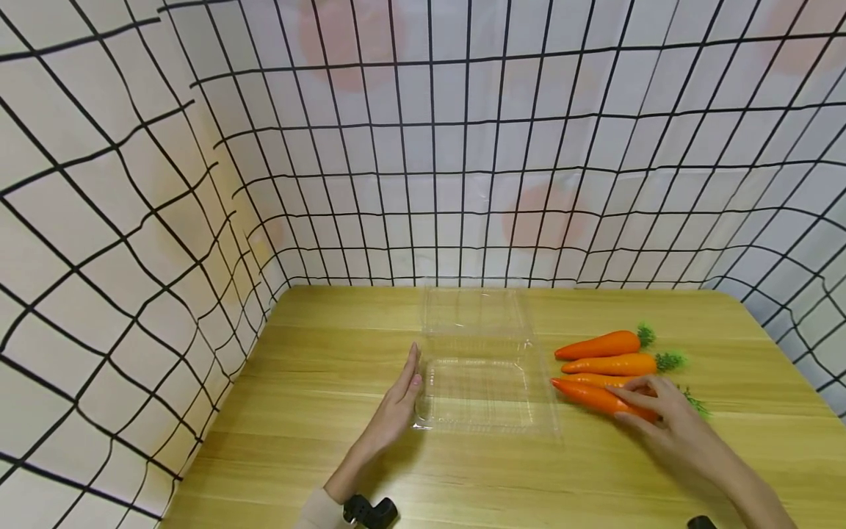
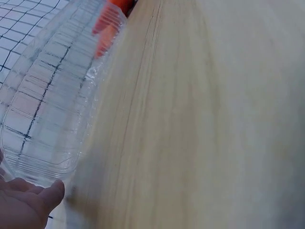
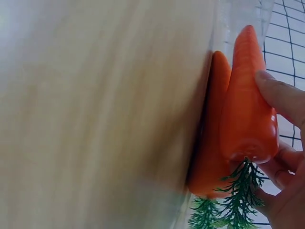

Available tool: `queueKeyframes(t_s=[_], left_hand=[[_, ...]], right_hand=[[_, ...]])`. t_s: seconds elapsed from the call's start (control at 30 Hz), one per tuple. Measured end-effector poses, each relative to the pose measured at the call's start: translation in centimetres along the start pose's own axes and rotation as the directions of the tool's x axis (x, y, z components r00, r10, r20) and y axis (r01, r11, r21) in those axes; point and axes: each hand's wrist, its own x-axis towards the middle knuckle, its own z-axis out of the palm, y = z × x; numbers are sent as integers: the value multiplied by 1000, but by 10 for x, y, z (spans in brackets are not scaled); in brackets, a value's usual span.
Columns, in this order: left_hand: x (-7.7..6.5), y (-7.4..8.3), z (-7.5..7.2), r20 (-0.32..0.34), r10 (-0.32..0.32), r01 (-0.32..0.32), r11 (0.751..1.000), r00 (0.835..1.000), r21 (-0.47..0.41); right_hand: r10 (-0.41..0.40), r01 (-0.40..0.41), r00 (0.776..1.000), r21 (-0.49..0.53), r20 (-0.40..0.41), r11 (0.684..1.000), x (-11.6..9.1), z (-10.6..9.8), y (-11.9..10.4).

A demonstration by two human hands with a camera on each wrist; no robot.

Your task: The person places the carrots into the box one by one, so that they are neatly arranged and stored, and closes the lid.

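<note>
Orange carrot (image 1: 587,394) partly behind right hand (image 1: 673,420)

Pale walls (image 1: 479,150) — black grid (image 1: 432,123), faint pink blotches (image 1: 344,44), wood-grain tabletop (image 1: 502,477)

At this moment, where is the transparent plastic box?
In the head view, the open transparent box lies on the table near the middle, with the left grip at its left edge and the orange carrots to its right.
</note>
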Motion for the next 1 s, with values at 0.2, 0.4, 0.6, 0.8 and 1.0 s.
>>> queueKeyframes(t_s=[0.2, 0.4, 0.6, 0.8, 1.0], left_hand=[[0, 1, 0, 8, -9, 9, 1000, 1000, -14], [-1, 0, 0, 13, -4, 5, 1000, 1000, -23], [-2, -1, -1, 25, -3, 4, 1000, 1000, -27], [-1, -2, -1, 31, 7, -6, 999, 999, -32], [0, -2, -1, 26, 16, -16, 999, 1000, -30]], right_hand=[[-9, 16, 998, 102, -67, 995, 11, -4, 4], [-108, 112, 981, 19, -158, 994, 26, -4, 7], [-99, 103, 988, 21, -121, 994, 40, -2, -2], [-146, 150, 986, 52, -85, 987, 57, 3, -12], [-207, 212, 976, 78, -64, 974, 73, 14, -23]])
